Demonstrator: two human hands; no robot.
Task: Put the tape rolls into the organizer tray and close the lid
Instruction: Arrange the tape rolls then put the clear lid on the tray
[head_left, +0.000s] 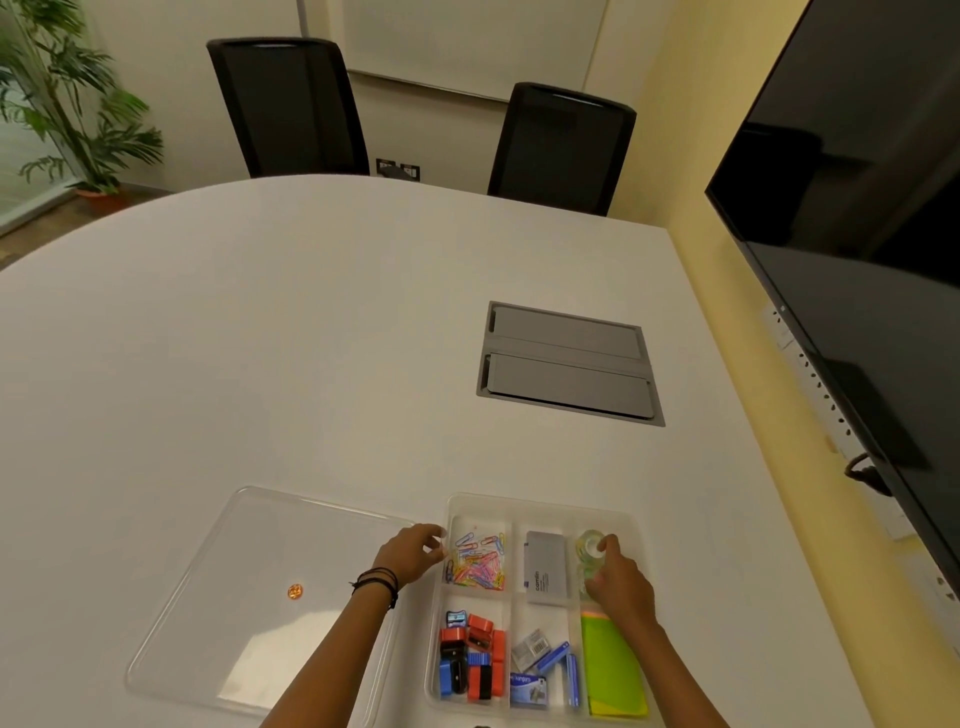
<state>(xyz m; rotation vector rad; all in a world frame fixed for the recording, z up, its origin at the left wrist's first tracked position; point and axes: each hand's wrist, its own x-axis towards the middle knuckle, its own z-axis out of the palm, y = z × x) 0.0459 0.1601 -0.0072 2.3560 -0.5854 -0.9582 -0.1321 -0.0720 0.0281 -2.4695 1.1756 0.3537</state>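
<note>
Right hand (621, 582) closes its grip on clear tape rolls (591, 546) inside the tray's (540, 503) far-right compartment, lid (208, 561) lying left beside the loosely curled left hand (413, 553).

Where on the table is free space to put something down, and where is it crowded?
Bare white table spans everything beyond the clear plastic lid and left of the grey floor-box hatch. The clear compartment tray is crowded; both hands work there.

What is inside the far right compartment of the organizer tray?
Clear tape rolls, with the right hand on them. The hand covers the near part, so their number cannot be told.
</note>
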